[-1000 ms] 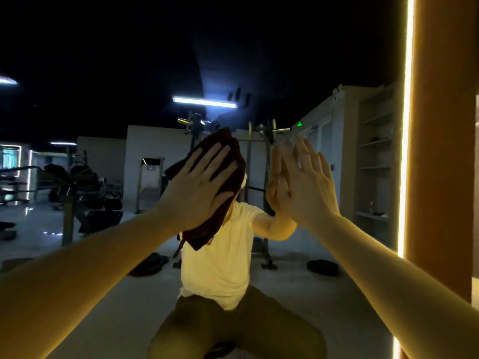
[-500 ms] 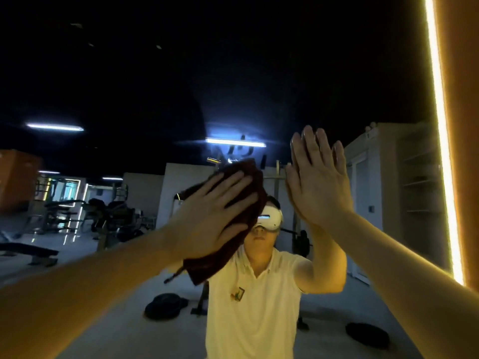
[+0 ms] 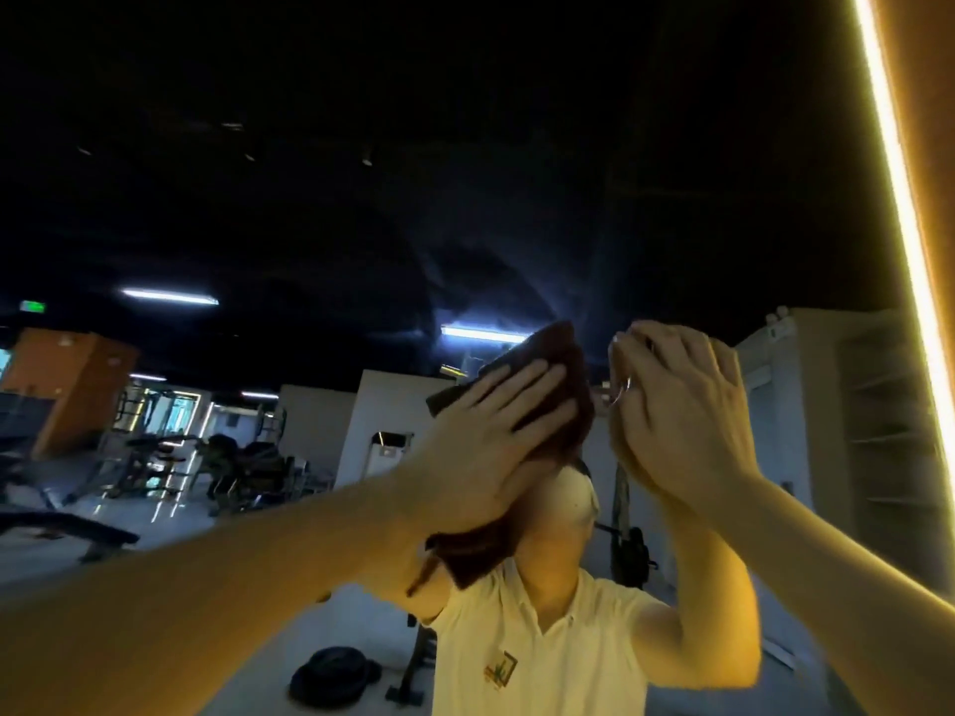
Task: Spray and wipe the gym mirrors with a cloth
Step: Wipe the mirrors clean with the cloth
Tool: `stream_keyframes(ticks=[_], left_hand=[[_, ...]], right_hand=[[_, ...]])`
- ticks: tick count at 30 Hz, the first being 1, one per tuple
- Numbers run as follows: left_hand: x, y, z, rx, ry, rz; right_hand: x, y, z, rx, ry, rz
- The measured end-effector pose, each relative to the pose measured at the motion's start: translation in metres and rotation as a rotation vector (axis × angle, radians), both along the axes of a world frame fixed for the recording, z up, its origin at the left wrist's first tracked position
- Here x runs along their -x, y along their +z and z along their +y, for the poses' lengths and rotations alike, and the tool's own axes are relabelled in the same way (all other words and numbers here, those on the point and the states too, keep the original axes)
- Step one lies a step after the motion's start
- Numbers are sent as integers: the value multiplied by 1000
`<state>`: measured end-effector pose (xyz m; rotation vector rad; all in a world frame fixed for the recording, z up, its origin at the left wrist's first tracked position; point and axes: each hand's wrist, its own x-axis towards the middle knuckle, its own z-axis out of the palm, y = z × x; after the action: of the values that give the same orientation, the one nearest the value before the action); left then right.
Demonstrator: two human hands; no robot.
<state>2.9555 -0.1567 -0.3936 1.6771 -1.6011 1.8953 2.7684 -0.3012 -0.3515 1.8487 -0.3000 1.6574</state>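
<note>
Left hand (image 3: 491, 447) lies flat, fingers straight, pressing the dark cloth (image 3: 558, 364) onto the mirror (image 3: 310, 198). Right hand (image 3: 682, 405) leans on the glass just beside it, fingers together, holding nothing I can see. I judge the wiping is partway done. A pale haze (image 3: 480, 281) above the cloth may be a smear, and the upper glass looks left to do. No spray bottle shows.

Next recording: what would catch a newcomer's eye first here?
The left hand pressing a dark reddish cloth flat against the mirror at centre, with the right hand raised beside it. A glowing yellow light strip runs down the right edge, and the person's pale-shirted reflection fills the lower middle.
</note>
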Motion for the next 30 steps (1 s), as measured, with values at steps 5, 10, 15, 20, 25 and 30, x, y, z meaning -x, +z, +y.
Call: stream_keyframes(ticks=[5, 10, 15, 20, 25, 30], left_hand=[[-47, 99, 52, 138, 132, 154], [-20, 148, 23, 572, -7, 664], [43, 81, -33, 246, -94, 311], [-12, 115, 24, 140, 62, 161], [-35, 140, 40, 519, 114, 551], [33, 131, -23, 522, -22, 542]], right_hand=[[-15, 17, -10, -92, -170, 70], [-19, 14, -16, -92, -196, 62], [-18, 12, -16, -85, -132, 56], [-18, 12, -13, -104, -108, 58], [-23, 12, -18, -79, -141, 23], [-21, 14, -14, -88, -83, 50]])
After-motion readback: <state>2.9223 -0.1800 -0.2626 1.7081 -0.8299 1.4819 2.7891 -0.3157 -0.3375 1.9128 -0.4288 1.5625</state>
